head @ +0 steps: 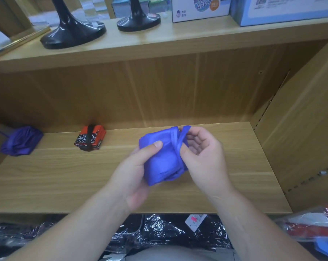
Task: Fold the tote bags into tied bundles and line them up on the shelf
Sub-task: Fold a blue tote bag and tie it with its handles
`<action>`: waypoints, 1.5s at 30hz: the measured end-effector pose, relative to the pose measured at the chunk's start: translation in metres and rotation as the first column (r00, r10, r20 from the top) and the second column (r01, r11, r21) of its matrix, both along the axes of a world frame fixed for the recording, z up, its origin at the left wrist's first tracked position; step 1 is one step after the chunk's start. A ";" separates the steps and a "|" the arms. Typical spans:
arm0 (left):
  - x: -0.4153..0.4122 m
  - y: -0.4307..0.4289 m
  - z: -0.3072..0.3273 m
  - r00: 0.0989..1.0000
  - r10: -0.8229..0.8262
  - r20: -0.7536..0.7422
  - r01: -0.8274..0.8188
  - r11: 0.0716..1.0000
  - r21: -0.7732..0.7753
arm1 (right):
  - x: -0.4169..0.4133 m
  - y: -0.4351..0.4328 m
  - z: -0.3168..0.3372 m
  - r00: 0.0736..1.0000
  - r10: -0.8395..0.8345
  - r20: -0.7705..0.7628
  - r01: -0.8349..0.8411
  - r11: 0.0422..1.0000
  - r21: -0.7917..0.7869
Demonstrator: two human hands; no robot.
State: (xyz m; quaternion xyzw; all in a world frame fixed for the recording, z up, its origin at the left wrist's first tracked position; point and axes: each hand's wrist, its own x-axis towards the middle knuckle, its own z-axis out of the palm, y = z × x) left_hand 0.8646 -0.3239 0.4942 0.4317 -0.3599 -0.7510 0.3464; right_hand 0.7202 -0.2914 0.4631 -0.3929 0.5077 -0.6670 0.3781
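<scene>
A folded blue tote bag (pixel 162 157) is held above the wooden shelf (pixel 65 176) in the middle of the view. My left hand (pixel 134 172) grips its left side, thumb pressed on top of the folds. My right hand (pixel 202 153) holds the bag's right edge, and the blue strap (pixel 182 138) runs over its fingers. At the back of the shelf lies a red and black tied bundle (pixel 90 138). A purple bundle (pixel 20 141) sits at the far left.
Two black stand bases (pixel 72 29) and printed boxes (pixel 199 8) stand on the upper shelf. A wooden side panel (pixel 300 129) closes the shelf on the right. Plastic-wrapped black bags (pixel 159 230) and a red wrapped item (pixel 314 227) lie below the shelf's front edge.
</scene>
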 end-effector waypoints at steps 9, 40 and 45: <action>0.022 -0.010 0.003 0.984 -0.083 0.156 0.115 0.972 -0.207 | -0.017 0.006 0.005 0.945 0.314 0.096 -0.317 0.948 0.014; 0.010 -0.010 0.008 0.861 -0.129 0.492 0.382 0.803 -0.459 | -0.031 0.015 0.012 0.883 0.429 -0.188 -0.413 0.903 0.120; 0.008 -0.009 0.007 0.930 -0.141 0.341 0.295 0.838 -0.459 | -0.024 0.012 0.013 0.906 0.423 0.009 -0.423 0.906 0.033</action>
